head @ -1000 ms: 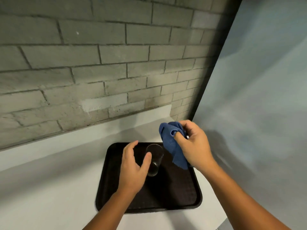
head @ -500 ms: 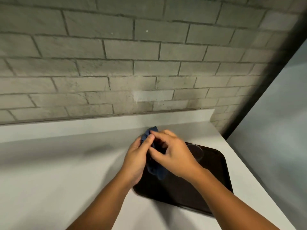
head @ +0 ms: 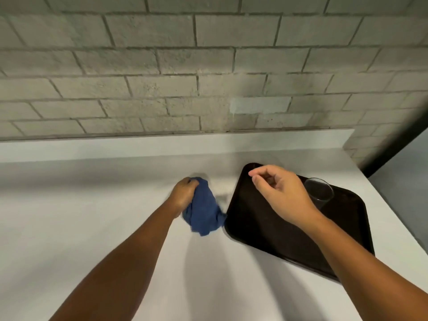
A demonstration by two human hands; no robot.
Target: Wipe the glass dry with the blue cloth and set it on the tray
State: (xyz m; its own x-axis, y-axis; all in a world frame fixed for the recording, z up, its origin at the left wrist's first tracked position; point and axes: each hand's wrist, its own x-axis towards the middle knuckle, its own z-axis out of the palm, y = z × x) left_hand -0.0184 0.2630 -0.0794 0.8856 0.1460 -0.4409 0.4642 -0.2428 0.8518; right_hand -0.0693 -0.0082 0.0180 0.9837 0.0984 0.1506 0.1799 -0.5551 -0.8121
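Cloth point(head: 203, 208) now passed to left hand point(head: 184, 193), bunched in its grip over counter point(head: 92, 216); right hand point(head: 281, 193) empty, loosely curled; glass point(head: 319, 192) upright on tray point(head: 266, 228). Task looks complete.

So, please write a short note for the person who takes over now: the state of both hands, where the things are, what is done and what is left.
Left hand: closed on the bunched blue cloth, over the white counter just left of the tray.
Right hand: empty, fingers loosely curled, above the tray.
Glass: upright on the black tray, far right part, no hand on it.
Done: glass is set on the tray.
Left: only putting the cloth down. Whether the glass is fully dry cannot be told.
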